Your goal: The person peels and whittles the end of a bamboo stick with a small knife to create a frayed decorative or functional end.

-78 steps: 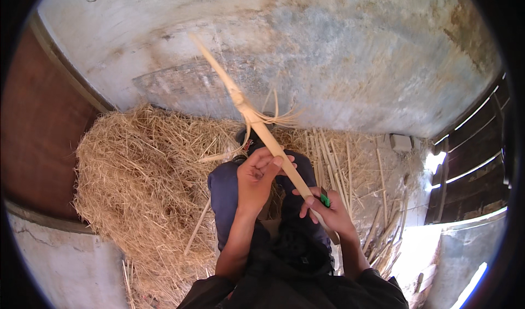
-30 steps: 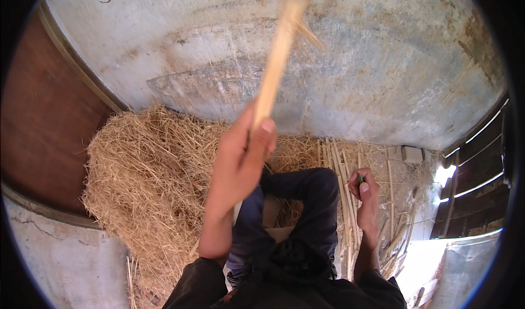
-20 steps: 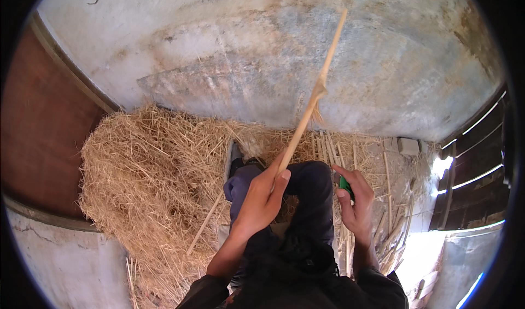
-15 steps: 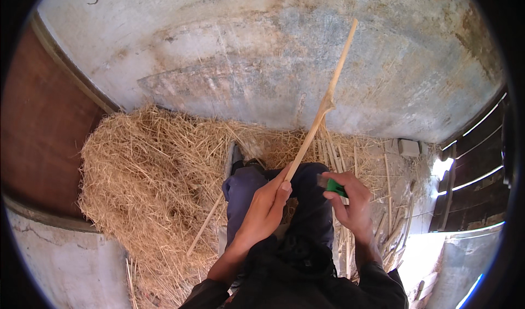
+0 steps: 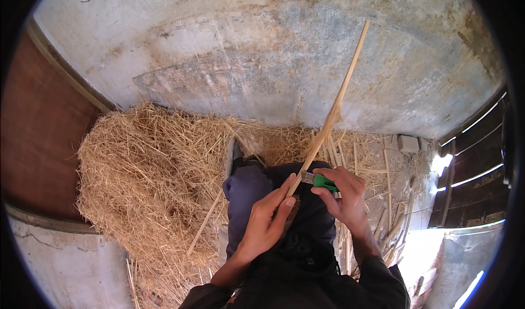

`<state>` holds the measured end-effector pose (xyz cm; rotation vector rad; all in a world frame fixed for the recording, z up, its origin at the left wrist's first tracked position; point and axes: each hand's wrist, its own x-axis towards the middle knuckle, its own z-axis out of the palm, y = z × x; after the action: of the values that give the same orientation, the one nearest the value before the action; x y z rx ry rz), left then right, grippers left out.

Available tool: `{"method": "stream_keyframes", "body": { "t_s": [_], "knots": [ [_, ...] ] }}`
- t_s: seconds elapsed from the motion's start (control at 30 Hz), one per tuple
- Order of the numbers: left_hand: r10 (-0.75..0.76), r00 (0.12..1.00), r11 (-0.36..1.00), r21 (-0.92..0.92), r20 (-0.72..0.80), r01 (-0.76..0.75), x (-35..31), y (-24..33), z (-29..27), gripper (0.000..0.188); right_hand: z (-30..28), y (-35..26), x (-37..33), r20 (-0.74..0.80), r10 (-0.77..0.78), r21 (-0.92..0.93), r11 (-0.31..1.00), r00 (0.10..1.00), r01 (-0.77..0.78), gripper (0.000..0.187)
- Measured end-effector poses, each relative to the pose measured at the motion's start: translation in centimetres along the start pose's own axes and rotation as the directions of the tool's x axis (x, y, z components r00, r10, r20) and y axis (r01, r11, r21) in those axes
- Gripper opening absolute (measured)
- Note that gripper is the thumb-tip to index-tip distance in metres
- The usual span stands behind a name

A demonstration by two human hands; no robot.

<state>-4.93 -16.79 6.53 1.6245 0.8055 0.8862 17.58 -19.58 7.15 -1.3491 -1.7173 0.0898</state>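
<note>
A long pale wooden strip (image 5: 327, 128), perhaps split bamboo, slants up and away from my lap. Frayed shavings hang from a swelling about halfway along it. My left hand (image 5: 269, 221) is closed round its lower end, thumb on top. In my right hand (image 5: 343, 195) is a green-handled utility knife (image 5: 322, 182), gripped between thumb and fingers. Its short blade points left and meets the strip's edge just above my left fingers. Both hands are over my dark-trousered knees.
A big heap of straw-like shavings (image 5: 147, 183) covers the floor on the left. Loose strips (image 5: 391, 232) lie to the right, near a grey block (image 5: 408, 145) by the stained wall (image 5: 246, 63). A brown panel (image 5: 44, 134) stands far left; dark slats (image 5: 473, 172) line the far right.
My right hand has moved left, bringing the knife blade from apart to against the strip. The strip's far end has swung slightly right, with my left hand still holding it.
</note>
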Motion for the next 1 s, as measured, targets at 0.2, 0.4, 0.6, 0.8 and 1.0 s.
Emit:
{"method": "stream_keyframes", "body": {
  "t_s": [0.2, 0.4, 0.6, 0.8, 1.0],
  "knots": [
    [-0.056, 0.998, 0.998, 0.013, -0.004, 0.056, -0.8, -0.3, -0.4, 0.047, 0.2, 1.0, -0.2, -0.08, -0.002, -0.069, 0.998, 0.997, -0.004, 0.037],
    [0.019, 0.998, 0.999, 0.037, -0.059, -0.017, -1.1, -1.0, -0.6, 0.048, -0.9, 1.5, -0.2, -0.074, -0.067, -0.107, 0.992, 0.995, 0.059, 0.042],
    [0.045, 0.997, 0.998, 0.052, -0.063, -0.041, -0.8, -0.3, -0.3, 0.047, -0.9, -0.7, -0.4, 0.118, -0.109, -0.094, 0.988, 0.987, 0.12, 0.042],
    [0.061, 0.997, 0.994, 0.098, -0.041, -0.057, -1.3, 0.6, -0.3, 0.046, -0.7, 0.0, 0.2, 0.008, -0.141, -0.095, 0.985, 0.99, 0.141, 0.041],
    [0.075, 0.997, 0.99, 0.121, -0.037, -0.07, -1.8, 0.8, -0.1, 0.047, -0.8, -1.1, 0.2, 0.071, -0.17, -0.135, 0.975, 0.983, 0.179, 0.041]
  ]
}}
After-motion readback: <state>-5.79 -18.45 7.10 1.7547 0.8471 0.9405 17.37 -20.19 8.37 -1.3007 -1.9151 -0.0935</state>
